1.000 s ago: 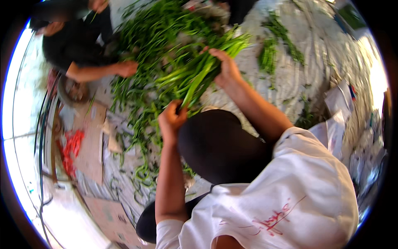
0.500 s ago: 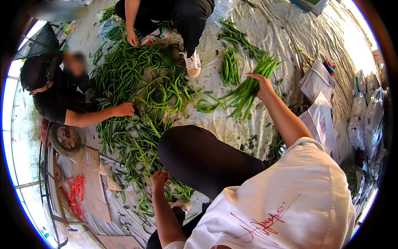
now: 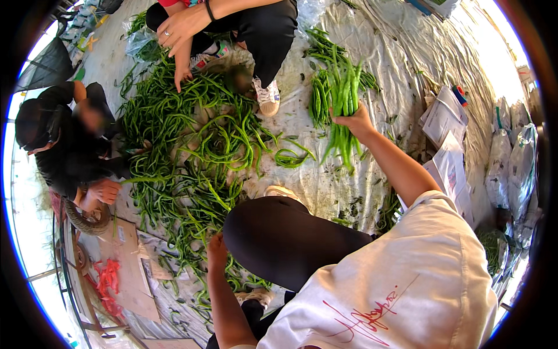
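Head view: right hand (image 3: 354, 122) raised out ahead, grip clenched around the lower part of a bunch of long green pods (image 3: 344, 87), tips standing up and loose ends hanging below the fist. Beans or chillies, cannot tell which. Bunch held in the air just beside a small laid-out heap of pods (image 3: 318, 102) on the grey plastic sheet (image 3: 401, 52) covering the ground.

Left hand (image 3: 217, 251) low beside the bent knee in dark trousers (image 3: 279, 232), fingers curled at the near edge of the big loose pile of pods (image 3: 186, 151); cannot tell whether anything is gripped there.

Other people: one crouching at the top with a hand (image 3: 180, 26) reaching down into the pile, one in black at the left with a hand (image 3: 104, 191) at the pile's edge. White paper packets (image 3: 444, 119) and filled bags (image 3: 511, 157) to the right, cardboard (image 3: 125, 262) with red bands (image 3: 107, 276) lower left.

Step in hand, as judged: gathered bunch lifted clear of the loose pile, carried over by the laid-out heap. Next move likely calls for keeping the fist tight so hanging pods do not slip, lining the pods up with those in the heap, and bringing the bunch low before loosening the fingers.
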The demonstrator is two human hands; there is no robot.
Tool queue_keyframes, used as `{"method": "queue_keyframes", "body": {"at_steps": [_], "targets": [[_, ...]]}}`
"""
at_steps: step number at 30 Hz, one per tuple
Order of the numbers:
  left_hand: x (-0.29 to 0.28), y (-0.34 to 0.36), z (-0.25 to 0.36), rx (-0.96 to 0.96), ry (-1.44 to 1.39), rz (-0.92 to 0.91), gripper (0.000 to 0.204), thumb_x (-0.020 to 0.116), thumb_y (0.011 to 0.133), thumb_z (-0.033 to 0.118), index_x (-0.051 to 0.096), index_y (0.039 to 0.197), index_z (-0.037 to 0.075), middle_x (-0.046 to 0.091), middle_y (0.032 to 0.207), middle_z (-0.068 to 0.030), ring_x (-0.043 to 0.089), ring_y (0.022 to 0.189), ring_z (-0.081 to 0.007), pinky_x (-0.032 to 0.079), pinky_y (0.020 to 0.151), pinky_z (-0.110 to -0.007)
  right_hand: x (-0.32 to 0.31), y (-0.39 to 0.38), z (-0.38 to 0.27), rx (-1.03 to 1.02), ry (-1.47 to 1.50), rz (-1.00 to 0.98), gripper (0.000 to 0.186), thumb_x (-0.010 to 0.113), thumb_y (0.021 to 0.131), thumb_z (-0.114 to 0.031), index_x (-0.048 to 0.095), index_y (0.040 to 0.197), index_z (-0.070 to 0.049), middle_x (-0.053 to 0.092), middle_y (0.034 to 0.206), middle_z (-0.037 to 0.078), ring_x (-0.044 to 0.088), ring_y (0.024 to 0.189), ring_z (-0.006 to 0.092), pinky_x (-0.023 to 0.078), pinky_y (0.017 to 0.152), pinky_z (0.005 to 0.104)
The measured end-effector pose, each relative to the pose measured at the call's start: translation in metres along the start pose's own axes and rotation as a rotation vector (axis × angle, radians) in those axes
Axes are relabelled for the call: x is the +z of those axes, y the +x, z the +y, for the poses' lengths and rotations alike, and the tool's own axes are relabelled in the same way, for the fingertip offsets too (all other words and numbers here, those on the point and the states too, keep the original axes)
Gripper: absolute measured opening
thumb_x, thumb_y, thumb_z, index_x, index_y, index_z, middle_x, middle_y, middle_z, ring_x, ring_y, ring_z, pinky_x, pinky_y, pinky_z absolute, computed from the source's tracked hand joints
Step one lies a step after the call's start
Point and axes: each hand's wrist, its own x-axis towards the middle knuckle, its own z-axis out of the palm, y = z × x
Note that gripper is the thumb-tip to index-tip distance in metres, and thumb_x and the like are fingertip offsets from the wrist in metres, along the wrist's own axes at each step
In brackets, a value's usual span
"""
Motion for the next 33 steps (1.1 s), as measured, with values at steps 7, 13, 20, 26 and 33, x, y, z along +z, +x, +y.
{"method": "queue_keyframes", "body": {"at_steps": [7,13,20,26,33], "targets": [[0.015,-0.009,-0.030,0.060,0.167,0.082,0.023,0.062,0.086,0.018,0.063,0.101,0.001,0.067,0.087,-0.0076,0.061,0.078,-0.0147,0.048,0.070,-0.032,0.013,-0.018,-0.037,-0.032,-0.015,-0.316,0.044,0.070,0.068,0.007,0.059,0.109,-0.003,0.067,0.099,0.006,0.063,0.095,0.0175,0.049,0.089,0.0338],[0.008,0.000,-0.014,0.120,0.126,0.095,0.023,0.055,0.093,0.018,0.062,0.105,0.000,0.066,0.087,-0.0073,0.060,0.076,-0.0116,0.048,0.069,-0.028,0.045,-0.038,-0.055,0.096,0.225,-0.493,0.046,0.071,0.065,-0.002,0.059,0.110,-0.003,0.065,0.103,0.008,0.061,0.098,0.0223,0.048,0.091,0.0389],[0.005,-0.009,0.003,0.179,-0.015,0.113,0.024,0.053,0.095,0.018,0.061,0.107,-0.001,0.066,0.085,-0.0064,0.058,0.073,-0.0101,0.048,0.068,-0.026,0.044,-0.057,-0.072,0.033,0.191,-0.555,0.059,0.070,0.067,0.001,0.050,0.123,-0.005,0.063,0.106,0.011,0.061,0.100,0.0252,0.047,0.091,0.0396],[-0.017,-0.037,0.019,0.244,-0.229,0.177,0.022,0.053,0.095,0.014,0.060,0.109,0.000,0.066,0.089,-0.0072,0.059,0.074,-0.0099,0.049,0.066,-0.026,0.057,-0.074,-0.087,0.022,0.066,-0.498,0.042,0.073,0.069,0.003,0.061,0.109,0.000,0.067,0.106,0.011,0.063,0.099,0.0223,0.048,0.091,0.0363],[-0.041,-0.090,0.096,0.506,-0.270,0.337,0.021,0.059,0.090,0.011,0.060,0.108,0.000,0.067,0.089,-0.0065,0.060,0.076,-0.0100,0.047,0.067,-0.024,0.089,-0.109,-0.123,-0.324,0.075,-0.496,0.047,0.070,0.068,0.002,0.055,0.112,0.001,0.064,0.103,0.011,0.061,0.096,0.0209,0.049,0.086,0.0343]]}}
